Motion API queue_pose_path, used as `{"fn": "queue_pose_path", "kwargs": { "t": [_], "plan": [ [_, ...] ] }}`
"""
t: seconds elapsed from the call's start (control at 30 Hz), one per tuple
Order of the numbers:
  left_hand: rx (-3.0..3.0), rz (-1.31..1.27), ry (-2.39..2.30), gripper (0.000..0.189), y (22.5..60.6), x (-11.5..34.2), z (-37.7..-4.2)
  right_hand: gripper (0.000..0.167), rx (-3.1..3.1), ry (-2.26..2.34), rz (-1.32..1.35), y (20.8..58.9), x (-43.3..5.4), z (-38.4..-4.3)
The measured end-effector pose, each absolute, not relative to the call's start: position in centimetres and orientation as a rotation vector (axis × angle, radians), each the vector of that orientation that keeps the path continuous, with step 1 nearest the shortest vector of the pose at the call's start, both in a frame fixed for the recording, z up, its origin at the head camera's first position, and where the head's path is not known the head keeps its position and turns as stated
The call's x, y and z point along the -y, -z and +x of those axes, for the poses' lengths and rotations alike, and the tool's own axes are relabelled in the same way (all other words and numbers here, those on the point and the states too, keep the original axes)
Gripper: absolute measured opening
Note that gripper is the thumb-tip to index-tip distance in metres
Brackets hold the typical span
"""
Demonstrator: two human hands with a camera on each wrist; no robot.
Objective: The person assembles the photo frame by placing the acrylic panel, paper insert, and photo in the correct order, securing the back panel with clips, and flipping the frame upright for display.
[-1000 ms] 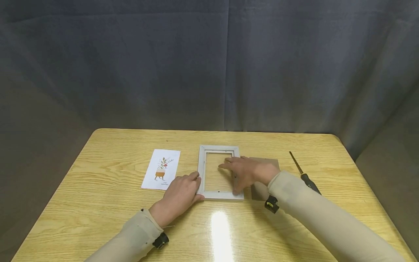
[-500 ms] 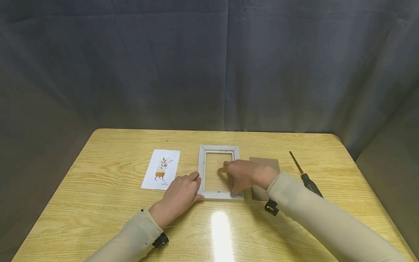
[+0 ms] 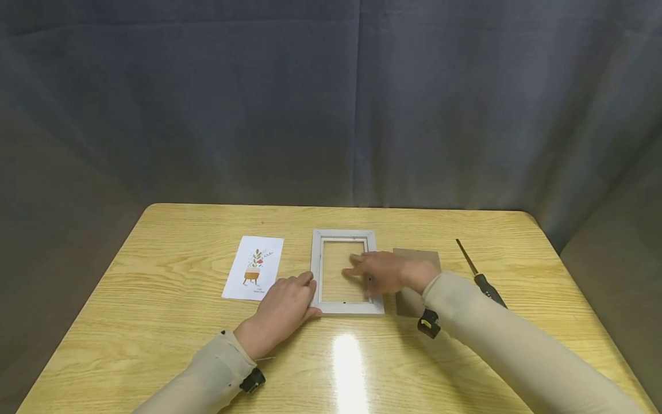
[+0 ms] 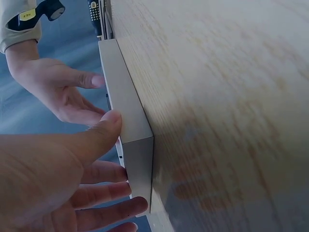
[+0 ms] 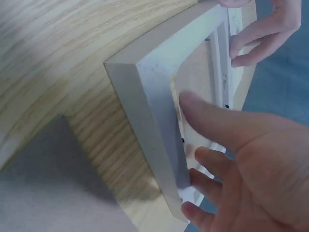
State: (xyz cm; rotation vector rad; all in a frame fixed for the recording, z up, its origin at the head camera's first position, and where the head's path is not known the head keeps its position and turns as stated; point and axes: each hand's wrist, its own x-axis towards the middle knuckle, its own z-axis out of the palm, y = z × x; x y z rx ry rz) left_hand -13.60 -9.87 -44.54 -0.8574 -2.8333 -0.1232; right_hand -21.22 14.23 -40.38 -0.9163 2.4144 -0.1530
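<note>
We see the white picture frame (image 3: 343, 309) lying on the wooden table (image 3: 170, 276). The left hand (image 3: 283, 306) grips its near left corner; the right hand (image 3: 387, 272), with fingers apart, is over its right side.

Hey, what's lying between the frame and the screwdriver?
The head view shows the board there, right of the frame and partly covered by the right arm.
</note>
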Motion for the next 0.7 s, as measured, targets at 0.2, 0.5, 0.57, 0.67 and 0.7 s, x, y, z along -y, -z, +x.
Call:
{"fn": "queue_pose_path", "kwargs": {
  "t": [0.2, 0.5, 0.57, 0.67, 0.7],
  "plan": [
    [2.843, -0.851, 0.119, 0.056, 44.38, 9.84, -13.67, 0.067, -2.463, 0.094, -0.904, 40.57, -13.89, -21.26],
    [2.846, -0.858, 0.143, 0.055, 44.26, 9.84, -13.65, 0.071, -2.525, 0.149, -0.963, 40.81, -13.57, -21.07],
    [2.846, -0.859, 0.147, 0.056, 44.26, 9.86, -13.62, 0.07, -2.537, 0.156, -0.961, 40.9, -13.53, -21.04],
    [2.84, -0.862, 0.143, 0.056, 44.24, 9.87, -13.58, 0.07, -2.556, 0.164, -0.958, 41.02, -13.49, -20.98],
    [2.837, -0.863, 0.143, 0.056, 44.26, 9.87, -13.59, 0.07, -2.561, 0.167, -0.956, 41.05, -13.5, -20.95]
  ]
}}
